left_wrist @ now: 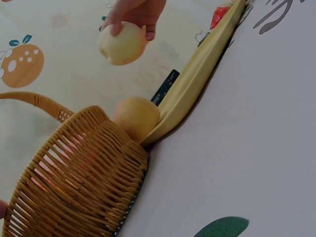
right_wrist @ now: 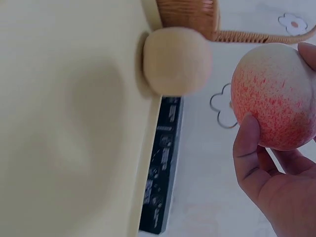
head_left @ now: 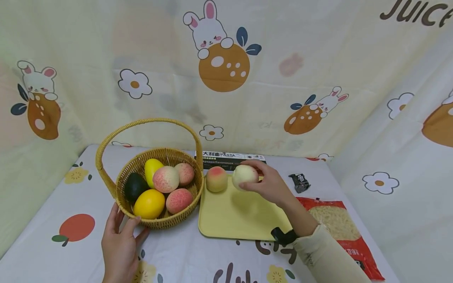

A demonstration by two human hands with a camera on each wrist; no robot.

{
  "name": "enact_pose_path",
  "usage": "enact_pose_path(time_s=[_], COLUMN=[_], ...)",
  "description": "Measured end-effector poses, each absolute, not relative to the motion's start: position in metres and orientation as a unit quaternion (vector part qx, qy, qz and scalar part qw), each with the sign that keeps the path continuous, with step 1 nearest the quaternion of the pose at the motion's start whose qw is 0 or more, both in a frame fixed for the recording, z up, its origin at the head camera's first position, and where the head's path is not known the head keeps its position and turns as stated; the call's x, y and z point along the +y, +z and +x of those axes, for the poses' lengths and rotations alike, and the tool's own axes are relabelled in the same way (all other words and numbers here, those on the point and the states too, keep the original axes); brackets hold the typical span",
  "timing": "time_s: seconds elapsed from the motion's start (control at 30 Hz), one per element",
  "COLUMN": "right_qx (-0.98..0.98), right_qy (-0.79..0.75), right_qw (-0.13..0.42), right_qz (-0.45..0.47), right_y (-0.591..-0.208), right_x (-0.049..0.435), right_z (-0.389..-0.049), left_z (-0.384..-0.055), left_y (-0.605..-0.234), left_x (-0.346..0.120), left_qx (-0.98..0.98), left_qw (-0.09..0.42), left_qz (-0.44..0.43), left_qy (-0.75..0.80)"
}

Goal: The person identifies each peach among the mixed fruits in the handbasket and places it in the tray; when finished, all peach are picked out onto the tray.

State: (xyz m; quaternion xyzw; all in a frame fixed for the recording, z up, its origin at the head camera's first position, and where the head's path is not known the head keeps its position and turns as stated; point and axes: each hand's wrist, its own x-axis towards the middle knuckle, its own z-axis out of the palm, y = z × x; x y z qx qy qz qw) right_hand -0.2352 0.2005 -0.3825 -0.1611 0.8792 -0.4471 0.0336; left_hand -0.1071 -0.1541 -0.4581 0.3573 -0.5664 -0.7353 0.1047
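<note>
My right hand (head_left: 267,182) holds a pale peach (head_left: 244,177) above the yellow tray (head_left: 226,220); the right wrist view shows this peach's (right_wrist: 276,98) red-speckled side between thumb and fingers. Another peach (head_left: 216,179), yellowish with a red top, sits at the tray's back left corner, beside the basket. My left hand (head_left: 120,243) grips the near left rim of the wicker basket (head_left: 166,223). Inside the basket lie several fruits: pink peaches (head_left: 166,179), yellow fruits (head_left: 150,204) and a dark green one (head_left: 135,187). Part of the left hand's grip is hidden under the rim.
A black and white pasta box (head_left: 226,160) lies behind the tray. To the tray's right are a small black packet (head_left: 299,182) and a red bag (head_left: 336,224) with pale contents. The basket's tall handle (head_left: 152,120) arches up. A printed cloth covers table and walls.
</note>
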Motion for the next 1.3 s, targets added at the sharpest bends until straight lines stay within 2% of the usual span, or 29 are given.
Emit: enact_pose_path(time_s=[0.6,1.3], right_qx=[0.908,0.933], right_qy=[-0.394,-0.326], right_qw=[0.029,0.072], right_qz=[-0.142,-0.131], right_y=[-0.410,-0.424], right_x=[0.210,0.187], right_z=[-0.262,-0.292], left_z=[-0.107,-0.107], left_y=[-0.458,-0.456], left_x=[-0.153,-0.155], left_qx=[-0.570,-0.565], left_qw=[0.107,0.107], left_qz=[0.355,0.351], left_qy=[-0.733,-0.739])
